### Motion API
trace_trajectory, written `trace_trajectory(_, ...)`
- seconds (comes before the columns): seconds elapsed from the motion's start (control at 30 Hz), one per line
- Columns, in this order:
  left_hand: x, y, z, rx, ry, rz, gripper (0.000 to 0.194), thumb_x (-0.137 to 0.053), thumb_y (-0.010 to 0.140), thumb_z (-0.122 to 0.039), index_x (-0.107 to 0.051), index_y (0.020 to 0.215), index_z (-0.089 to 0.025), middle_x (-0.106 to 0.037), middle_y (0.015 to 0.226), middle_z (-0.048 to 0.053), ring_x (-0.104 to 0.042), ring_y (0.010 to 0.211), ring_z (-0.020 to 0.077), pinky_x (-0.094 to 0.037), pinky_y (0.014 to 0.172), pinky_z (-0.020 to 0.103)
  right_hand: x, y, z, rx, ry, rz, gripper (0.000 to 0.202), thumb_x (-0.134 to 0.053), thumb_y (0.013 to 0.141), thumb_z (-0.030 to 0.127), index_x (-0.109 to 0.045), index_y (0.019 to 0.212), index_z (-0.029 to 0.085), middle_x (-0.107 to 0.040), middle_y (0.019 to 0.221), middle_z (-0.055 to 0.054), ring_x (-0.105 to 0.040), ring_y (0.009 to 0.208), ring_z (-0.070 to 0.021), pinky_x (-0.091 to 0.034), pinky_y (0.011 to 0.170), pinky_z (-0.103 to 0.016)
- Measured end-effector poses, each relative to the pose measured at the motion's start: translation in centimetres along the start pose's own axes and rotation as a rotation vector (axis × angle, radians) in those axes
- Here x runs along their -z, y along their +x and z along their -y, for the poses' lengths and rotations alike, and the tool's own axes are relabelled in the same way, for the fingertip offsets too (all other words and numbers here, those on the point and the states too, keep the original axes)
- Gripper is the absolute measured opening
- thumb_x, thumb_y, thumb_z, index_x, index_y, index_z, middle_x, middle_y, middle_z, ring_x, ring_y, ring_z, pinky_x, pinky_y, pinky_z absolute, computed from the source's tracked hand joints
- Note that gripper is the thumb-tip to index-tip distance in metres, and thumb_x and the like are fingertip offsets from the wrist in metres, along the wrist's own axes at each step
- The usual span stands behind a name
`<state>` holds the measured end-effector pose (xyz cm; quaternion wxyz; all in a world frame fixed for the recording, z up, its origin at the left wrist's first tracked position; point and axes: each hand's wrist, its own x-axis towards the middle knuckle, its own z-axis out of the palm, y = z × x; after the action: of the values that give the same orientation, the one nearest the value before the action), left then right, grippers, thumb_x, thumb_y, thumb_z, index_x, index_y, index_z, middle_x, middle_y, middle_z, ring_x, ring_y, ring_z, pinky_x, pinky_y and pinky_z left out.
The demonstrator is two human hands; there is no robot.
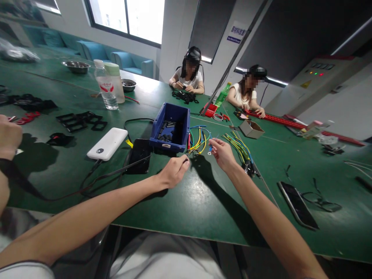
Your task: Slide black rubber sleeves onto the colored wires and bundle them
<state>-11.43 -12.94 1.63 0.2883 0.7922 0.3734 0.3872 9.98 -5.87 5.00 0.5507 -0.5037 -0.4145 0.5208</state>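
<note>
Wire [210, 148], thin and blue with a round metal ring at its near end, is pinched in your right hand [222, 153], to the right of your left hand [174, 170], closed on a small dark piece [185, 160], mostly hidden. Your hands are apart; loose yellow, green and blue insulated wires [199, 139] lie just beyond, between them, and a blue plastic bin [178, 147] of small black pieces [166, 137] stands beyond your left hand.

Workshop: long worktable [186, 211], bundled wires [238, 148]

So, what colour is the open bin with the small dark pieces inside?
The bin is dark blue; it shows best in the head view.
</note>
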Motion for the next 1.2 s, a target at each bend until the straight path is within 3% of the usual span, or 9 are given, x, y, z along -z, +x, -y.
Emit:
trace_trajectory(0.1,0.1,0.1,0.2,0.025,-0.028,-0.035,0.035,-0.025,0.097,-0.030,-0.053,0.082,-0.016,-0.048,0.063,-0.002,-0.048,0.059,0.0129,-0.038,0.062,0.027,0.0,-0.9,0.3,0.029,0.029,0.031,0.040,-0.082,0.059,0.024,-0.060,0.091,0.017,-0.057,0.059,0.008,-0.046,0.041,-0.0035,-0.046,0.040,-0.014)
trace_trajectory(0.27,-0.5,0.3,0.8,0.083,-0.017,-0.017,0.029,-0.035,0.096,-0.031,-0.058,0.092,-0.015,-0.063,0.080,0.004,-0.059,0.075,0.0167,-0.044,0.073,0.029,0.0,-2.2,1.0,0.085,0.044,0.107,0.041,-0.081,0.061,0.028,-0.062,0.096,0.018,-0.048,0.057,0.011,-0.041,0.042,-0.0033,-0.044,0.041,-0.015)
trace_trajectory(0.43,-0.8,0.3,1.4,0.066,-0.001,-0.016,0.027,-0.042,0.095,-0.031,-0.063,0.102,-0.015,-0.069,0.098,0.008,-0.063,0.092,0.0196,-0.047,0.082,0.031,-0.2,-4.1,1.6,0.194,0.055,0.031,0.036,-0.078,0.064,0.029,-0.061,0.095,0.022,-0.054,0.071,0.008,-0.046,0.047,-0.0032,-0.043,0.044,-0.015)
trace_trajectory(0.63,-0.9,0.3,1.7,0.087,0.004,-0.004,0.028,-0.047,0.093,-0.027,-0.066,0.110,-0.018,-0.072,0.104,0.006,-0.066,0.095,0.0194,-0.048,0.083,0.029,-0.5,-6.4,-2.7,0.112,0.085,0.158,0.030,-0.070,0.075,0.037,-0.047,0.090,0.026,-0.066,0.084,0.003,-0.065,0.066,-0.0111,-0.053,0.065,-0.025)
trace_trajectory(0.77,-0.9,0.6,1.9,0.156,0.019,-0.009,0.026,-0.048,0.092,-0.028,-0.067,0.108,-0.019,-0.073,0.095,0.005,-0.068,0.086,0.0184,-0.050,0.075,0.027,-0.4,-6.6,-5.1,0.151,0.028,0.133,0.029,-0.066,0.080,0.039,-0.041,0.089,0.027,-0.068,0.082,0.003,-0.067,0.067,-0.0129,-0.055,0.071,-0.030)
trace_trajectory(0.97,-0.9,0.9,1.6,0.229,-0.017,-0.048,0.018,-0.053,0.090,-0.029,-0.059,0.103,-0.017,-0.071,0.091,0.005,-0.067,0.087,0.0181,-0.050,0.074,0.027,0.4,-7.3,-5.2,0.158,0.043,0.128,0.025,-0.066,0.081,0.035,-0.043,0.087,0.026,-0.070,0.081,0.003,-0.068,0.072,-0.0135,-0.054,0.076,-0.031)
trace_trajectory(1.2,-0.8,0.8,0.7,0.165,0.099,-0.078,0.014,-0.062,0.085,-0.028,-0.068,0.093,-0.018,-0.069,0.094,0.004,-0.062,0.084,0.0164,-0.047,0.071,0.027,0.5,-8.6,-5.1,0.122,0.078,0.143,0.024,-0.067,0.081,0.032,-0.046,0.085,0.023,-0.073,0.084,0.000,-0.067,0.069,-0.0125,-0.054,0.067,-0.026)
